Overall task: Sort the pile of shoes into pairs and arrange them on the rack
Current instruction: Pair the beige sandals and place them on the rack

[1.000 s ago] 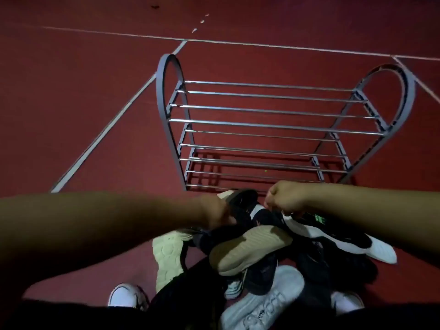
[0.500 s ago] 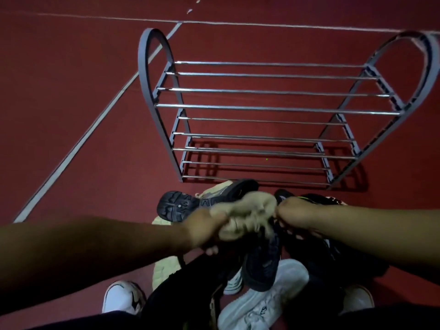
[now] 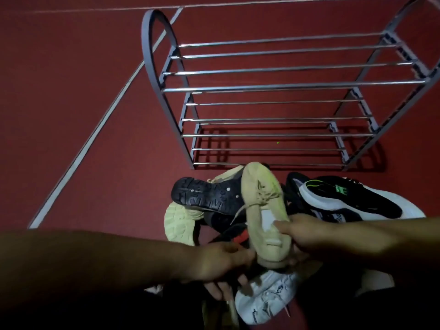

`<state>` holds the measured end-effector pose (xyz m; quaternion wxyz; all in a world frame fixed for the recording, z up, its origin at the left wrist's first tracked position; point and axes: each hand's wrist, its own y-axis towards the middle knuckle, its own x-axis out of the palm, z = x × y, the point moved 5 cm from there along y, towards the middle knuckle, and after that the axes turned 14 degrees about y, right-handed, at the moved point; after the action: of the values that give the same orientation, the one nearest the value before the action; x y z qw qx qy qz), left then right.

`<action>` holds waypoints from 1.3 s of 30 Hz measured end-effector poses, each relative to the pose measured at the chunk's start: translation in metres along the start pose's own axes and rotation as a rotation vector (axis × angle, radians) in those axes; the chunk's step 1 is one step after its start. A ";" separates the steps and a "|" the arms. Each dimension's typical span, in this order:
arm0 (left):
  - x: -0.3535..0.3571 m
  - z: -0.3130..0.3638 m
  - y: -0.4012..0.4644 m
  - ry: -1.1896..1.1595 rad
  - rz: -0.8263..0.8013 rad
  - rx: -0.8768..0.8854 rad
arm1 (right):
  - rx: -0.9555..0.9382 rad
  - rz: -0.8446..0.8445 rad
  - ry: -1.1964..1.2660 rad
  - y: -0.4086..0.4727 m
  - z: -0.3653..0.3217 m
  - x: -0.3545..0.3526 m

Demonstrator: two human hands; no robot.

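Observation:
A beige lace-up sneaker (image 3: 262, 206) is lifted above the pile of shoes, toe pointing toward the rack. My right hand (image 3: 307, 236) grips its heel end from the right, thumb on the tongue. My left hand (image 3: 221, 263) touches the heel from the left with its fingers under it. In the pile lie a black-soled shoe (image 3: 202, 195) sole up, a pale cream sole (image 3: 181, 222), a black and white sneaker (image 3: 352, 201) and a white sneaker (image 3: 264, 298). The grey metal shoe rack (image 3: 273, 88) stands bare just beyond the pile.
Red court floor (image 3: 59, 91) with white painted lines runs to the left of the rack and behind it. The rack's arched left side (image 3: 152, 44) and its lower bars stand close to the pile's far edge.
The beige sneaker has been pulled out of the pile and turned upright, lengthwise toward the rack. Both hands moved nearer to me. The view has come closer to the rack.

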<state>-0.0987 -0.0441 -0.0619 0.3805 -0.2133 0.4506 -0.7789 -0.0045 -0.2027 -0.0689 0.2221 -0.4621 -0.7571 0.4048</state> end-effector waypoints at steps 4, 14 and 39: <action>-0.075 -0.066 0.050 0.318 0.234 0.039 | -0.051 0.131 -0.147 0.010 -0.006 -0.032; -0.169 -0.084 0.049 -0.135 0.891 -0.320 | 0.032 0.082 -0.295 0.017 -0.017 -0.035; -0.048 -0.066 0.073 0.240 1.309 -0.074 | -0.032 0.132 -0.140 0.030 -0.050 -0.046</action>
<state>-0.0846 0.0067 -0.1573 0.7144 0.1795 0.5528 -0.3895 0.0686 -0.2159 -0.0626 0.1341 -0.4851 -0.7450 0.4378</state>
